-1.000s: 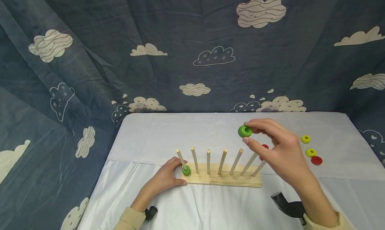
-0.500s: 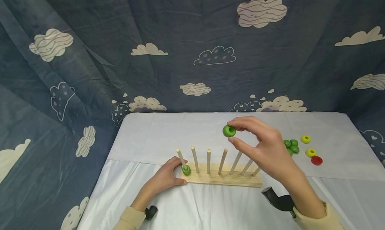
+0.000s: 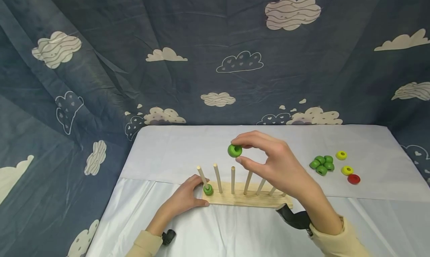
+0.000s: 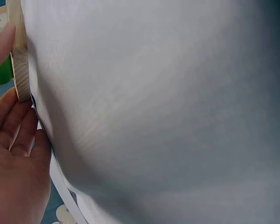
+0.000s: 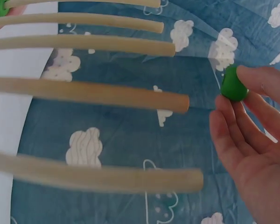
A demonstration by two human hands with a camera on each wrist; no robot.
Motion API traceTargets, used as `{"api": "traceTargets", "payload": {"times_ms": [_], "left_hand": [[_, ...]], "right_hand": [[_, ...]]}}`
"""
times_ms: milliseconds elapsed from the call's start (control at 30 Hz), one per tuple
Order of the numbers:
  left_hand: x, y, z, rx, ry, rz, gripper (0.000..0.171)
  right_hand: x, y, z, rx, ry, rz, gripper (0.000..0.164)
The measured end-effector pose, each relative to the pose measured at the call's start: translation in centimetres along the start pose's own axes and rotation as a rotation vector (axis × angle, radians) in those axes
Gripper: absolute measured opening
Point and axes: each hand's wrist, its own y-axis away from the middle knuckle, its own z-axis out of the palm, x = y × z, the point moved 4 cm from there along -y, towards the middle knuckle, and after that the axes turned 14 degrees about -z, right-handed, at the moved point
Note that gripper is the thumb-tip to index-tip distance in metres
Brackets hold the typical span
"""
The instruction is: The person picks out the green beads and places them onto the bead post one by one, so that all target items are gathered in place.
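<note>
- One green bead (image 3: 232, 152) is in mid-air near mid-frame on my head feed, above the pegs (image 3: 233, 182); R hand (image 3: 275, 163) has it. R wrist feed shows it apart from the peg tips.
- R hand state: thumb + forefinger nearly together, only bead's width b/w them, pinching opposite sides.
- Handling, my guess: painted wood, so light, stiff, not fragile; round & smooth, so prob. a bit slippery. I'd hold it by the sides, fingertips only, hole left free.
- L hand (image 3: 184, 195), lower middle, L of centre: thumb & fingers wrapped about L end of the peg board (image 3: 248, 201), thumb by the near edge.
- Board looks like plain wood: rigid, prob. light enough to slide on the white cloth (image 3: 161, 152). I'd grip it at the end, off the pegs.
- 7 pegs in a row; leftmost has green stacked bead(s) (image 3: 208, 191) at its foot, can't tell how many.
- Right of frame: five green beads (image 3: 321, 170) bunched, 2 yellow beads (image 3: 347, 170), red bead (image 3: 354, 179) touching or v. near the lower yellow. All well apart from board.
- In the way: R hand hides upper parts of the R-side pegs from me; black wrist mount (image 3: 295, 219) overlaps board's near R corner; L fingers sit just beside leftmost peg.
</note>
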Motion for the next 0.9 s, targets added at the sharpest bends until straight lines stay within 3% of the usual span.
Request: {"api": "traceTargets", "payload": {"times_ms": [500, 900], "left_hand": [[0.0, 0.1, -0.1, -0.005, 0.043, 0.027, 0.064], [-0.1, 0.1, -0.1, -0.011, 0.049, 0.028, 0.064]], "right_hand": [[0.2, -2.1, 3.1, -0.076, -0.152, -0.072, 0.036], [0.5, -3.4, 5.7, -0.177, -0.206, -0.066, 0.034]]}}
